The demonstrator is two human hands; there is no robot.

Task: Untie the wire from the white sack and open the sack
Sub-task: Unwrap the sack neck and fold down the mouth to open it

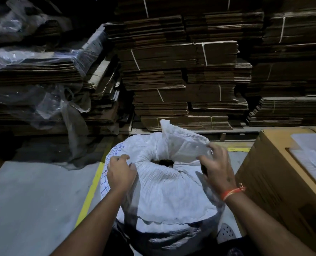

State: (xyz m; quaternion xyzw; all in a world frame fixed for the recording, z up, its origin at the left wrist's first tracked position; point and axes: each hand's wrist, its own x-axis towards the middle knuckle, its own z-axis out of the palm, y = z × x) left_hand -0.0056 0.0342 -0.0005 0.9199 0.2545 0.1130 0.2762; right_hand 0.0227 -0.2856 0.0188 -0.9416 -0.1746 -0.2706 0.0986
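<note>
A full white woven sack [162, 193] stands on the floor right in front of me, with blue writing on its left side. Its gathered top has a small dark opening [163, 162] in the middle. My left hand [121, 175] grips the bunched fabric at the sack's left shoulder. My right hand [217, 166] pinches the loose top flap [183, 143], which stands up behind the opening. I see no wire anywhere on the sack.
Tall stacks of flattened, strapped cardboard [181, 71] fill the background. Plastic-wrapped stacks [38, 74] stand at the left. A brown carton [283, 174] sits close on the right. A yellow floor line [90, 191] runs past the sack's left side on grey floor [33, 200].
</note>
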